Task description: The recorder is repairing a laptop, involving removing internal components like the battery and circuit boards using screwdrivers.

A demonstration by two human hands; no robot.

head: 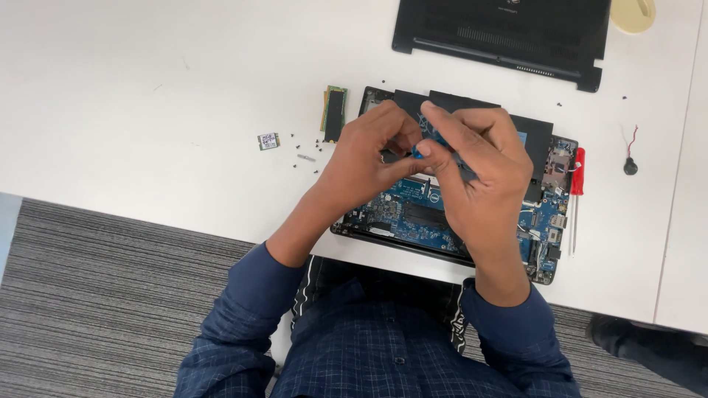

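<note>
Both hands' fingers (pixel 431 151) pinched shut on a small blue part (pixel 417 152) above the opened laptop (pixel 546 221).

Pretty bright, even light from overhead, prob office ceiling lamps. White surface (pixel 147 88) is close to blown out w/ barely any texture. Shadows are soft and faint, just a bit under the hands. No real glare. Focus is decent overall, slight softness and compression mush in small details, edges bend a little.
</note>
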